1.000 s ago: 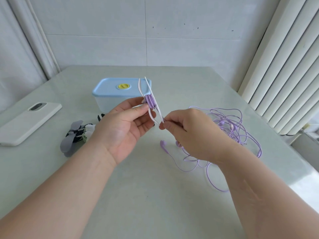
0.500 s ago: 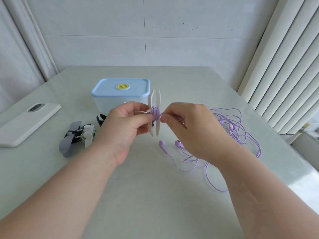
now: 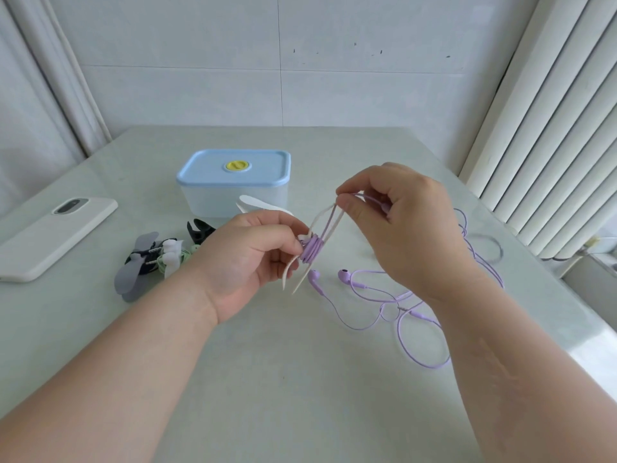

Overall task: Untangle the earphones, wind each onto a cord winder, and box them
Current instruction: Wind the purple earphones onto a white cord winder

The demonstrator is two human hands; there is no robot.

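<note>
Winder (image 3: 321, 217) wrapped in purple cord (image 3: 312, 250)
Left hand (image 3: 247, 259) pinches it, right hand (image 3: 400, 228) pinches cord above; box (image 3: 233, 198) has yellow badge (image 3: 236, 165), unreadable.

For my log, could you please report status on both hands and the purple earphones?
Left hand grips white winder. Right hand pinches purple earphones cord, several turns wound. Most lies loose on table; box lidded.
</note>
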